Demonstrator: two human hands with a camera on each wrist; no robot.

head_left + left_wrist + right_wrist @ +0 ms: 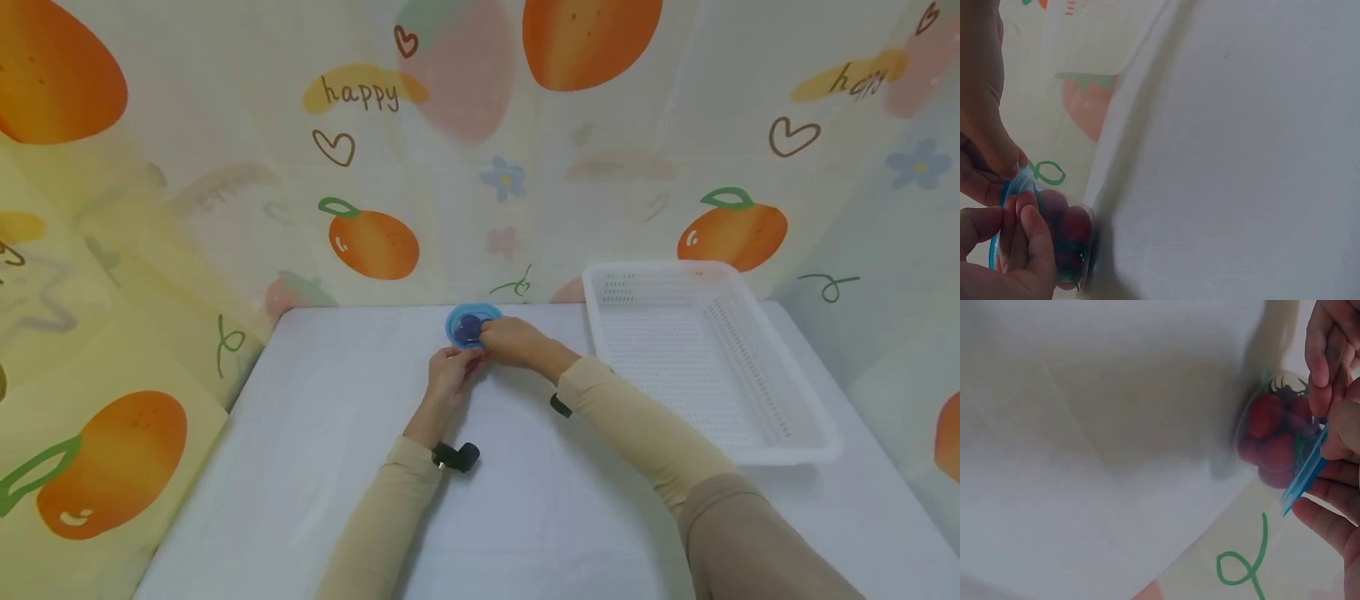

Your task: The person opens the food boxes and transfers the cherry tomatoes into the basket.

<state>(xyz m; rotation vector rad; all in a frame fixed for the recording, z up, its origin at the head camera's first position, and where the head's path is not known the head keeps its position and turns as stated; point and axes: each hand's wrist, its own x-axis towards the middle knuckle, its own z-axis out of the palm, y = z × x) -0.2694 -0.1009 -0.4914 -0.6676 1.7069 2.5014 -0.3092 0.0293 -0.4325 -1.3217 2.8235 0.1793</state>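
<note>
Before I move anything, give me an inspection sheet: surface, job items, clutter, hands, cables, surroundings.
Surface: white table, no spill seen.
Job items: clear container with a blue rim, red tomatoes inside.
Clutter: white perforated basket at the right.
Hands: left hand and right hand both at the container, fingers on the blue rim.
Cables: nothing seen.
Surroundings: fruit-print backdrop behind the table.
</note>
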